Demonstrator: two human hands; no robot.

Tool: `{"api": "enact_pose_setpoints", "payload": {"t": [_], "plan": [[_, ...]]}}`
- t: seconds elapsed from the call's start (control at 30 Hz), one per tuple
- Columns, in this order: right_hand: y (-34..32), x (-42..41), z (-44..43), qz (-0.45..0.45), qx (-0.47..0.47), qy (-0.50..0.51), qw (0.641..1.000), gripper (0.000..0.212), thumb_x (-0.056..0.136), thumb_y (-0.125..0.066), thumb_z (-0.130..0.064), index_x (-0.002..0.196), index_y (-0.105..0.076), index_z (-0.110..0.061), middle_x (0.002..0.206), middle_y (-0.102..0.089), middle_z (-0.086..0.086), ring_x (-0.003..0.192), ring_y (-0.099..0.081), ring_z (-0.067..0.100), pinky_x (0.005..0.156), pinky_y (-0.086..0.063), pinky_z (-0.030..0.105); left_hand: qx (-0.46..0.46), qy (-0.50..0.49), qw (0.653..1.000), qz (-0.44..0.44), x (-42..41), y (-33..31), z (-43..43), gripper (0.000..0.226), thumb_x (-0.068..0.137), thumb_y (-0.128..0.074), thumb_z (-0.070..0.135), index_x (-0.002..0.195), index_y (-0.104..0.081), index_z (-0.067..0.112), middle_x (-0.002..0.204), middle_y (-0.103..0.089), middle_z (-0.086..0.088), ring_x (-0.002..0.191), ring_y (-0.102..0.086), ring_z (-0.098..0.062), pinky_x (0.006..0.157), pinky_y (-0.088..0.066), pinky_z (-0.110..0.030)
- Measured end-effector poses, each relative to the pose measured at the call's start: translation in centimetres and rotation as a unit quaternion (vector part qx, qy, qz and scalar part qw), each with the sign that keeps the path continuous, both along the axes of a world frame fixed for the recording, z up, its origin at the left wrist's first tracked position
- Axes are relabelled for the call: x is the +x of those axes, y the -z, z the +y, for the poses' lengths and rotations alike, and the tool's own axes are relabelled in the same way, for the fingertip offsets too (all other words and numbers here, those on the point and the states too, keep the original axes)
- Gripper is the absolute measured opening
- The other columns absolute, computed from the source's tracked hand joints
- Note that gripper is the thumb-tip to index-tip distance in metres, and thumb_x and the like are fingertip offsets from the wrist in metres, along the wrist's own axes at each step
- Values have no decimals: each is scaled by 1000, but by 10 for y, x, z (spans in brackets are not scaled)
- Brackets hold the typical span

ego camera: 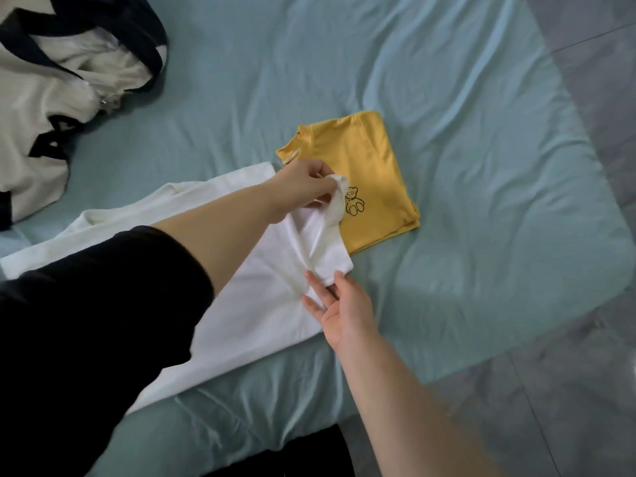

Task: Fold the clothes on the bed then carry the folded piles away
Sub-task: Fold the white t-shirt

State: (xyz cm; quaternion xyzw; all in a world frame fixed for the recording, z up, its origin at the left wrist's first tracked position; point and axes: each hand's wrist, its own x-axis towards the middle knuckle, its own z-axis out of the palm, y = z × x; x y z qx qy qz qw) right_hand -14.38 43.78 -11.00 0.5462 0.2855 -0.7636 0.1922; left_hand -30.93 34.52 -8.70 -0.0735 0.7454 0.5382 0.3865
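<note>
So the white shirt (261, 304) is spread flat on the bed (464, 166), long axis running roughly from 8 o'clock up to 2 o'clock, and both hands are on the one sleeve (323, 242) that sticks out at its 2 o'clock end. The left hand (303, 185) reaches across the shirt and pinches the sleeve's top edge, lifting it a bit. The right hand (344, 309) comes in from 5 o'clock, palm up with the fingers mostly straight, and looks like it's nipping the sleeve's lower corner between thumb and first finger, though I wouldn't swear to how firm that is. The sleeve hangs between the two hands, so I'd say the fold has to go back toward 8 o'clock, over the shirt's body and across the long axis. The right hand is nearer the free corner. The yellow shirt (371, 160) is already folded and sits just beside the sleeve at 1 o'clock, touching or almost, so a sloppy swing could drag it. A cream and navy top (41, 108) lies crumpled way off at 10 o'clock, not folded yet.
</note>
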Motion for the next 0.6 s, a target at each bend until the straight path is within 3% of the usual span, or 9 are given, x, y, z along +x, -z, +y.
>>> {"api": "enact_pose_setpoints", "payload": {"t": [0.1, 0.2, 0.27, 0.4, 0.53, 0.6], "plan": [[-2, 2, -1, 9, 11, 8, 1000, 18, 99, -49, -11, 117, -48, -13, 104, -59, 7, 95, -72, 20, 96, -49, 53, -19, 36, 998, 38, 3, -12, -35, 9, 85, -62, 9, 85, -63, 18, 87, -65, 3, 83, -63, -11, 83, -54, -24], [-5, 4, -3, 21, 32, 1, 999, 16, 97, -51, -5, 110, -48, -13, 108, -62, 9, 97, -72, 20, 96, -49, 53, -110, 67, 988, 87, 13, -19, -77, 6, 82, -68, 14, 84, -67, 20, 87, -68, 6, 79, -60, -10, 73, -48, -21], [-6, 3, -6, 24, 55, -1, 998, 13, 97, -48, -1, 100, -47, -13, 108, -64, 12, 97, -72, 21, 94, -51, 53, -174, 121, 969, 129, 18, -19, -97, 7, 80, -67, 11, 82, -68, 18, 93, -68, 0, 86, -61, -15, 73, -45, -24], [-1, 7, -10, 45, 105, -20, 993, 18, 95, -46, 4, 91, -44, -13, 107, -68, 16, 96, -72, 20, 89, -54, 50, -276, 219, 916, 191, 23, -8, -113, 29, 83, -51, 4, 78, -69, 26, 96, -60, 6, 90, -56, -15, 73, -37, -23], [6, 12, -11, 83, 166, -61, 981, 18, 94, -47, 6, 89, -45, -11, 96, -69, 12, 91, -73, 19, 80, -59, 43, -323, 180, 910, 187, 27, 0, -107, 39, 88, -42, 7, 89, -74, 30, 109, -61, 5, 101, -56, -19, 87, -44, -31], [6, 14, -12, 100, 205, -91, 969, 19, 93, -46, 7, 86, -47, -10, 89, -67, 10, 87, -74, 20, 77, -60, 38, -353, 134, 897, 231, 34, -2, -99, 38, 87, -42, 10, 94, -74, 30, 114, -61, 4, 107, -53, -22, 91, -41, -33]]}}
